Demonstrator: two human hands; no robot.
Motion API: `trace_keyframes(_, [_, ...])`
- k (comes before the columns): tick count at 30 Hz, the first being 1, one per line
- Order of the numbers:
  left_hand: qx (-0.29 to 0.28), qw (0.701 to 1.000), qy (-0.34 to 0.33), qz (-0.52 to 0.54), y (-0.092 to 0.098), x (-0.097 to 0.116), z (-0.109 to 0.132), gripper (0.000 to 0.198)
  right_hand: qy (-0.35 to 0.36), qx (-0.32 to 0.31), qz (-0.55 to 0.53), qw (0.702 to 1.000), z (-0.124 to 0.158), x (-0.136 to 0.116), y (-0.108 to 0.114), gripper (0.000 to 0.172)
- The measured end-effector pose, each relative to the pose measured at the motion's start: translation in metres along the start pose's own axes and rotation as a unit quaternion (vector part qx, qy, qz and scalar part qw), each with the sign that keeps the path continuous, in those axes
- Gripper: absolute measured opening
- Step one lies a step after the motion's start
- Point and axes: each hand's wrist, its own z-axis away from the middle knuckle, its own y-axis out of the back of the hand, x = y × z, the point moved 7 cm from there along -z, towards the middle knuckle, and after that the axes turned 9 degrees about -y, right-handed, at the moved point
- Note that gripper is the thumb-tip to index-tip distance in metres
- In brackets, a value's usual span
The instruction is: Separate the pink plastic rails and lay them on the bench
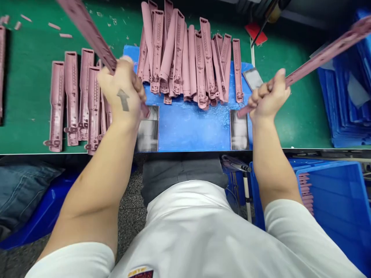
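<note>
My left hand [123,90] is closed around a long pink plastic housing [91,36], which slants up and to the left with its lower end showing below the fist. In my right hand [269,94] is another long pink piece [327,58], tilted up to the right, its short end pointing inward. Both fists are raised above the bench, each near a grey-white pad on the blue sheet. Between and beyond them lies a pile of pink plastic housings [177,54], some with the hollow side up. The pieces I hold are partly hidden by my fingers.
A blue sheet [191,133] covers part of the green bench [26,96]. Several pink housings [57,104] lie at the left. Stacked blue sheets [344,112] stand at the right. A blue crate [342,204] with pink parts sits below the bench edge.
</note>
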Motion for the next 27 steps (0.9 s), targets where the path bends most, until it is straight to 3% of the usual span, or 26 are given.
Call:
trace_keyframes(2, [0.024,0.999,-0.044,0.016,0.006,0.003,0.001,0.052,0.031,-0.003,-0.004,1.000,0.004,-0.004,0.001,0.079])
trace_keyframes(3, [0.009,0.999,-0.045,0.012,0.009,0.002,0.003,0.051,0.028,-0.010,-0.008,1.000,0.008,-0.003,0.002,0.078])
trace_keyframes(7, [-0.135,0.981,0.106,-0.090,0.006,-0.032,0.000,0.059,-0.108,-0.078,0.015,0.991,0.009,0.023,-0.006,0.081])
trace_keyframes(9, [-0.126,0.976,0.136,-0.110,0.000,-0.044,-0.012,0.056,-0.149,-0.084,0.034,0.985,-0.006,0.029,-0.016,0.082])
trace_keyframes(12, [-0.043,0.997,0.034,-0.053,-0.003,-0.031,-0.020,0.048,-0.071,-0.027,0.025,0.997,-0.019,0.013,-0.021,0.084])
trace_keyframes(15, [-0.074,0.992,-0.105,0.012,0.009,0.004,0.013,0.057,0.048,0.012,-0.004,0.999,0.016,-0.008,-0.007,0.087])
trace_keyframes(18, [-0.114,0.990,-0.082,-0.002,0.022,0.014,0.042,0.067,0.040,-0.024,-0.004,0.999,0.050,-0.004,0.005,0.084])
trace_keyframes(21, [-0.112,0.992,-0.034,-0.037,0.013,0.001,0.027,0.070,-0.004,-0.035,0.000,0.999,0.035,0.007,-0.001,0.079])
trace_keyframes(24, [-0.077,0.991,-0.102,-0.028,0.006,-0.004,0.006,0.071,0.099,0.028,-0.042,0.994,0.017,0.000,-0.010,0.074])
trace_keyframes(27, [-0.124,0.979,-0.161,-0.022,0.025,0.008,0.033,0.075,0.219,0.013,-0.035,0.975,0.054,-0.015,-0.010,0.074])
